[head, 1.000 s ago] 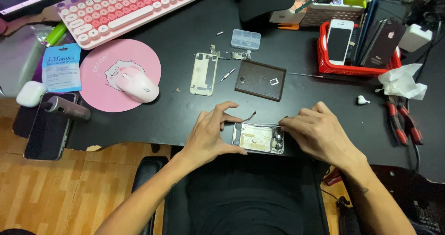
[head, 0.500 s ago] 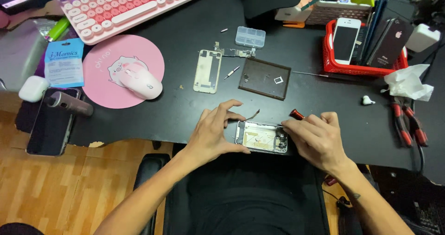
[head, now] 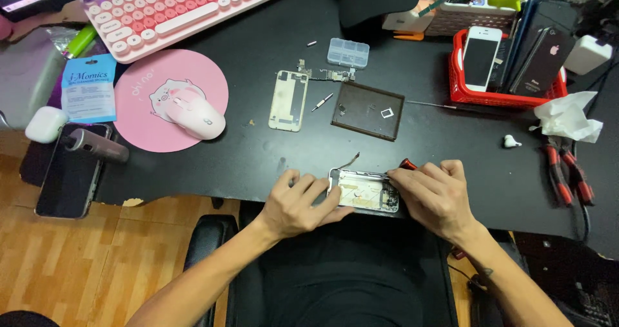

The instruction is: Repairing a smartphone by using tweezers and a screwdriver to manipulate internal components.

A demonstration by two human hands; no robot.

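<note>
Silver-framed and opened up, the phone housing (head: 362, 190) lies at the near edge of the black bench (head: 258, 56), just above the person's lap. The left hand (head: 301, 204) presses flat on its left end, fingers spread and grasping nothing, much as half a second ago. The right hand (head: 437, 195) is curled around a red-handled screwdriver (head: 407, 164), its tip down at the housing's upper right edge; a second ago this hand lay flatter over the housing with no handle showing, and the red handle has come into sight since. A thin flex cable (head: 351, 159) curls up from the housing's top edge, as before.

Further back lie a dark brown tray (head: 367, 110), a pale bare phone frame (head: 287, 100) and a small clear parts box (head: 348, 52). Left sits a pink mouse (head: 191, 115) on a round pink mat (head: 145, 108). Beyond, a red basket (head: 509, 95) holds phones, and a pink keyboard (head: 187, 5) lies at the far edge. All of these keep their places.
</note>
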